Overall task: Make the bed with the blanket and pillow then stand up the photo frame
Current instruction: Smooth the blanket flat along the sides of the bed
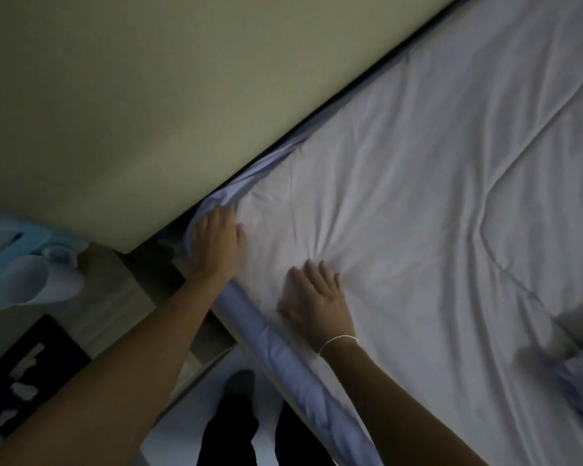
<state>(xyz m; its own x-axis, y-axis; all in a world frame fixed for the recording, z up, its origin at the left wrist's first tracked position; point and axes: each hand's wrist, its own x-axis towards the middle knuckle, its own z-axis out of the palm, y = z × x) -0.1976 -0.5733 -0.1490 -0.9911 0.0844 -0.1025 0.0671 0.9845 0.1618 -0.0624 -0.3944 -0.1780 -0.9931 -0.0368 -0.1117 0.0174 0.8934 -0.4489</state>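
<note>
blanket [418, 196] under both hands, left hand [214, 242] flat at its corner, right hand [313, 294] spread, pressing

Left hand [214, 242]: fingertips hidden in bunched sheet [216, 200] at wall gap. Blanket [418, 196] cut off by right and top edges. Dark flat object [31, 371] on nightstand [115, 297]: too dim to identify. Bottom-right corner blurred.

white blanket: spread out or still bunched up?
Spread. The white quilted blanket lies flat across the bed to the wall edge, with wrinkles only around the right hand pressing it; the left hand is at its corner.
</note>
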